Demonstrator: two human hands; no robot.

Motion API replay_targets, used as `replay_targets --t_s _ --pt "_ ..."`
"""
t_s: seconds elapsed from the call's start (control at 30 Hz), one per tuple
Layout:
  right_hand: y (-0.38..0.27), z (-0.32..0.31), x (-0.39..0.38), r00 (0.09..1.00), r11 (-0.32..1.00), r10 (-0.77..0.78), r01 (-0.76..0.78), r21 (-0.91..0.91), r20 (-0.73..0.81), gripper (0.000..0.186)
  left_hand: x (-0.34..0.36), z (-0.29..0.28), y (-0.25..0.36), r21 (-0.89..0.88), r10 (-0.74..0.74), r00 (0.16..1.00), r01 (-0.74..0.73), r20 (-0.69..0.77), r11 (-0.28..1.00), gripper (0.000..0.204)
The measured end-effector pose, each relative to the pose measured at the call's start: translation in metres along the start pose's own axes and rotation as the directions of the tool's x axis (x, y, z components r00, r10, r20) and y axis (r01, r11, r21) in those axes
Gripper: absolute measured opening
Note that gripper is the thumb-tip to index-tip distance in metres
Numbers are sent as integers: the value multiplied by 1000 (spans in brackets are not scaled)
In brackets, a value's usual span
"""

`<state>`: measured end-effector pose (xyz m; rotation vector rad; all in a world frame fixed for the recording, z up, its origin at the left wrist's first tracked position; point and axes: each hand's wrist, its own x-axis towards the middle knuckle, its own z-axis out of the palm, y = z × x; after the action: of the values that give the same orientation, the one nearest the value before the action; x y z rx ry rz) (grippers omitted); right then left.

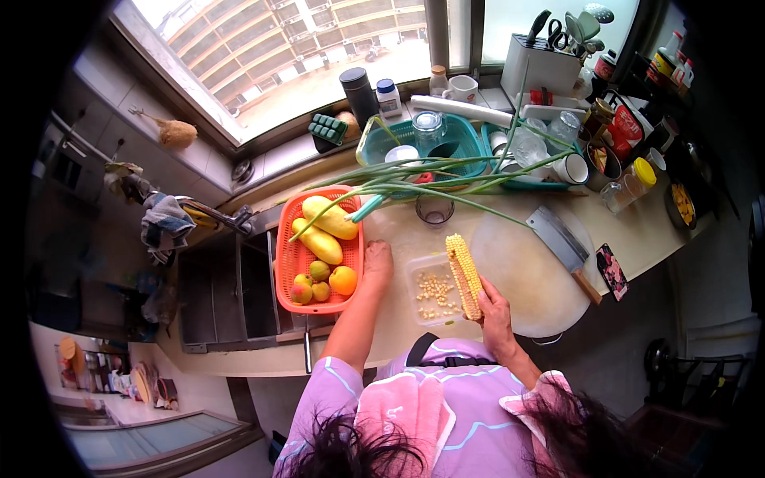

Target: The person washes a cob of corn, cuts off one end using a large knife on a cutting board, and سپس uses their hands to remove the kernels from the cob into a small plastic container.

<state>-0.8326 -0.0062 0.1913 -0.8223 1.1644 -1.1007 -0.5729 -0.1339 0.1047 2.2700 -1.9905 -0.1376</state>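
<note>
My right hand [496,317] is wrapped round the lower end of a corn cob [464,275], part of which is stripped of kernels. The cob stands tilted over the right edge of a clear plastic container [415,296], with loose corn kernels [435,295] lying in it. My left hand [378,263] is closed on the counter, right beside an orange plastic basket [280,275]; its curled fingers hide whatever may be in them. Inside the basket are yellow, elongated melons [317,242], an orange [343,280] and several small greenish-red fruits [319,271].
Long scallions [446,169] stretch across the back, over a teal basket [470,134] of glassware. A cleaver [558,239] lies on the round cutting board [518,295] at right, near a phone [612,272]. A dark glass [435,209] stands behind the container. The sink [215,295] is at left.
</note>
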Motion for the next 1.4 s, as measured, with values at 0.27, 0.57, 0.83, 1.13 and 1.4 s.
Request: replay_targets --t_s 0.27,0.57,0.83,1.13,1.4 --pt "-7 -2 2 989 970 146 -147 192 16 43 -29 -27 16 -254 7 998 8 56 967 26" --pt "-7 3 2 986 970 166 -165 178 9 42 -42 21 -6 -483 -46 962 -93 -269 871 30" --pt "-8 3 -1 983 964 179 -181 195 31 43 -36 17 9 -211 -100 970 52 -222 976 15" --pt "-4 -5 0 939 833 244 -330 444 241 45 -74 -81 79 -810 -12 1000 16 11 586 47" --pt "3 10 13 894 849 306 -412 331 328 42 -89 -68 83 -769 454 828 514 328 -381 39"
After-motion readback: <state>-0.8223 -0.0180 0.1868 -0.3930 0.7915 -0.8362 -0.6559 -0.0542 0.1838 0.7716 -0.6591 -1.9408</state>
